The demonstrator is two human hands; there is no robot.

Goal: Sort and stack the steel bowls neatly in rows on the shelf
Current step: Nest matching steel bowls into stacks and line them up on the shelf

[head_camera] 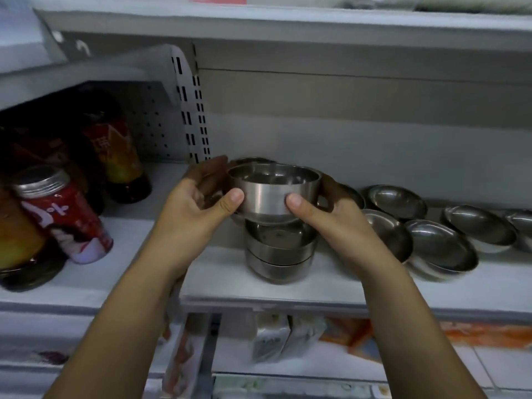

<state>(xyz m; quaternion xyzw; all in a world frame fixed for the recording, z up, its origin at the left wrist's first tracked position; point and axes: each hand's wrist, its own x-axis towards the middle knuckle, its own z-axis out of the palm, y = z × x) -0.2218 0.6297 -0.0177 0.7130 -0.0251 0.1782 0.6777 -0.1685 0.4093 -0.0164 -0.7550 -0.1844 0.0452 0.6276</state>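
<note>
White characters mark the red can (66,217) and the bottle label (110,145), none legible.

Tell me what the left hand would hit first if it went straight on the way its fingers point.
Probably the rear bowl just behind the held bowl: the left hand points toward the back panel, and that rim lies in between. Depth is unclear.

A straight-walled steel bowl (275,191) is upright in the air, just above a stack of similar bowls (280,250) that stands on the white shelf (316,286). At 3 o'clock from the stack, several shallow bowls (440,249) lie tilted and overlapping in two loose rows.
</note>
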